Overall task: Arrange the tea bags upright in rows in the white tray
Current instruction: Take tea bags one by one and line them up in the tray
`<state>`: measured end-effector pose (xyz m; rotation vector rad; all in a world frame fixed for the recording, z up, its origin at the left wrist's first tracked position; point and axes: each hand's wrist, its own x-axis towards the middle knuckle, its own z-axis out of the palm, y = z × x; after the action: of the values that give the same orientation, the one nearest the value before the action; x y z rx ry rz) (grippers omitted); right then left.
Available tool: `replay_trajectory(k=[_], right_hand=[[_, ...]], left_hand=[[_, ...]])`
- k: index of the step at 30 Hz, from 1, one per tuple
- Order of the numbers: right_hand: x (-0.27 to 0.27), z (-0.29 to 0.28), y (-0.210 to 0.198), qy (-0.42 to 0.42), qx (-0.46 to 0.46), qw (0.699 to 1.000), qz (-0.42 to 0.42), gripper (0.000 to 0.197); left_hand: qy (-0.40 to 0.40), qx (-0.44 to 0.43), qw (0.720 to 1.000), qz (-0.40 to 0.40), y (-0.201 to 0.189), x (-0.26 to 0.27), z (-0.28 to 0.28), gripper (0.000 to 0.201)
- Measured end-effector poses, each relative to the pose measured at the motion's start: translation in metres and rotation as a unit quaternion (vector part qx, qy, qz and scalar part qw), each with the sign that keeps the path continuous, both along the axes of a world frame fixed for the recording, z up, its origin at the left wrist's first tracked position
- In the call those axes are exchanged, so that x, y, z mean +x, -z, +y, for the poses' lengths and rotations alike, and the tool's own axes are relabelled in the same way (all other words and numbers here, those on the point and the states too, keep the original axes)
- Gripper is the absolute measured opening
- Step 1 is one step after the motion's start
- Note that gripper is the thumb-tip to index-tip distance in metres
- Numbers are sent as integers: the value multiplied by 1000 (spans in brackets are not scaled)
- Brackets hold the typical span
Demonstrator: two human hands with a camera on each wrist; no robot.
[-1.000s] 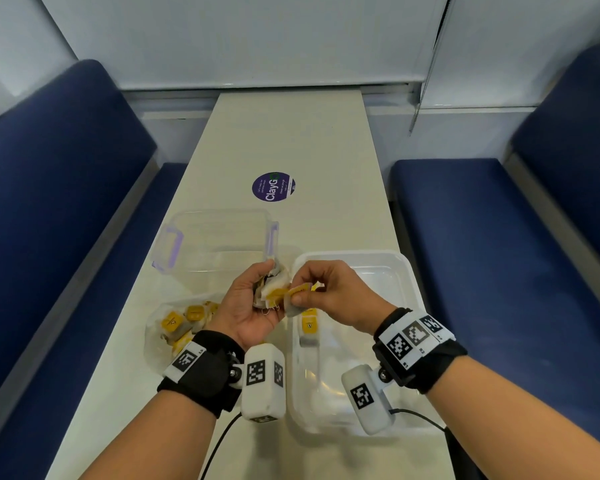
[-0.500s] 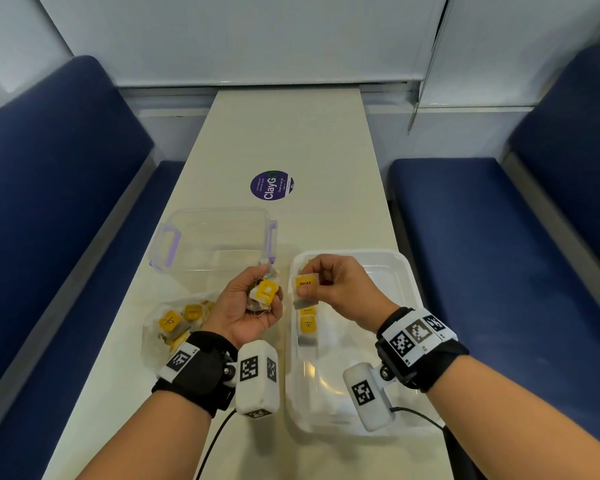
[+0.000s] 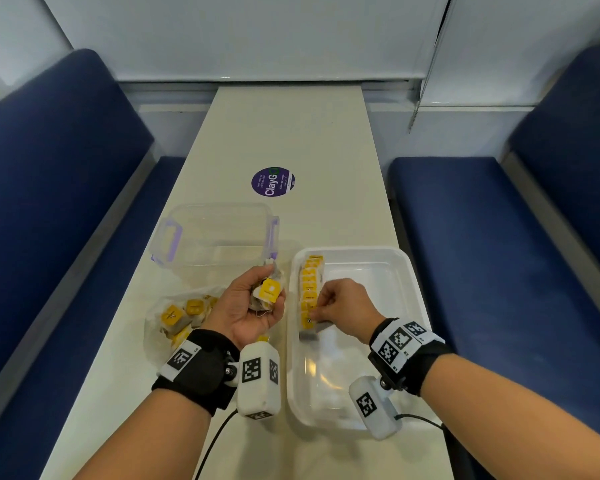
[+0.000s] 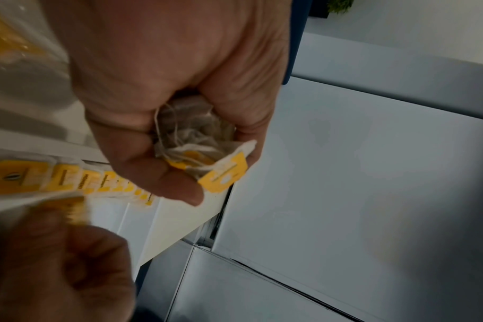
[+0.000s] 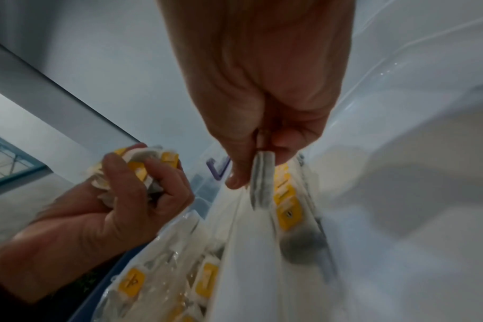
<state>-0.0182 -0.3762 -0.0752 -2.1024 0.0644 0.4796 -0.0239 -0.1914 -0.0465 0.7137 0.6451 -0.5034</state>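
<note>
A row of tea bags (image 3: 309, 285) stands upright along the left wall of the white tray (image 3: 409, 271), yellow tags up, running from the far corner toward the person. In the left wrist view the same row (image 4: 69, 178) shows as a line of yellow tags side by side. The right hand (image 3: 340, 308) is at the near end of that row, thumb and fingers pinched on one tea bag (image 5: 261, 180); the right wrist view shows that bag hanging edge-on from the pinch, just beside the last standing tag. Whether it touches the tray floor cannot be told.

The left hand (image 3: 248, 304) is held palm up just left of the tray, above the table (image 3: 291, 126), fingers curled round a bunch of tea bags (image 3: 269, 291). The left wrist view shows crumpled bags and strings in the palm, with one yellow tag (image 4: 223, 175) sticking out past the thumb.

Left of that hand a clear bag (image 3: 174, 317) lies on the table with more tea bags inside. Beyond it sits a clear box (image 3: 219, 237) with purple clips, just beside the tray's far left corner. Farther up the table is a round purple sticker (image 3: 273, 181). Blue benches (image 3: 499, 271) run along both sides of the table. Each wrist wears a black strap with a white camera unit.
</note>
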Motion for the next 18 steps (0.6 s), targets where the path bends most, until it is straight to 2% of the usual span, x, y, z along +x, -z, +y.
replay_trajectory(k=[3,7,18], right_hand=[[-2,3,11,-35,-49,998,35,24],[-3,9,17,-55,-52,994,75,23],[-5,22,28,-105,-160,980,51,27]], left_hand=[[0,2,1000,0,1,-2,2,23],[1,-1,1000,-4,2,-3,3,20],[-5,10,1000,5,4,-2,5,22]])
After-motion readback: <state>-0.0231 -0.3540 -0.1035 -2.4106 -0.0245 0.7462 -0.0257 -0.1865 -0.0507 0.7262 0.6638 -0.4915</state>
